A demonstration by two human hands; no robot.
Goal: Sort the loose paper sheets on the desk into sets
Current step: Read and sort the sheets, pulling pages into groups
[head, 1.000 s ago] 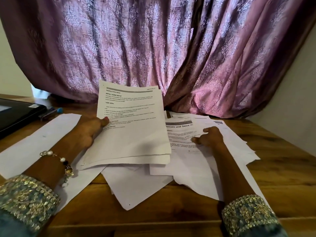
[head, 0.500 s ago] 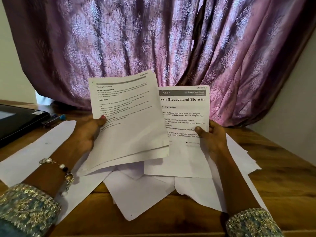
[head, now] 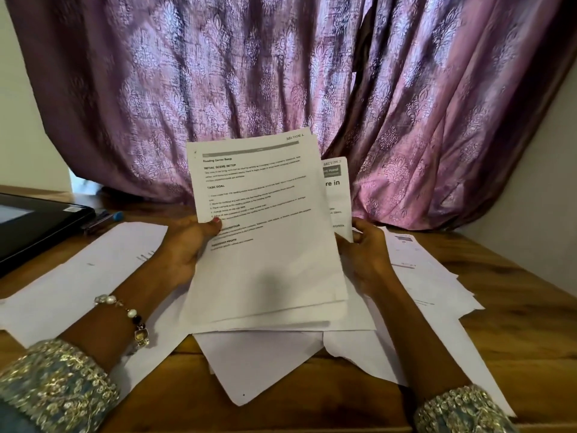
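My left hand (head: 184, 248) grips a held stack of printed sheets (head: 265, 245) by its left edge, thumb on the front page, which is marked "Section 1". My right hand (head: 365, 254) holds a second printed sheet (head: 335, 195) tucked behind the stack's right side, so only a strip of it shows. Both are raised above the wooden desk (head: 515, 323). Loose white sheets (head: 265, 364) lie spread on the desk under and around my hands, with more loose sheets (head: 421, 270) to the right and a long blank sheet (head: 78, 282) to the left.
A black laptop (head: 34, 223) lies at the desk's far left, with a blue-capped pen (head: 103, 218) beside it. A purple patterned curtain (head: 281, 89) hangs behind the desk. A pale wall (head: 530, 189) closes the right side.
My right hand lifted a printed sheet off the desk, raised it upright, then slid it left behind the stack in my left hand. The stack rose and tilted more upright.
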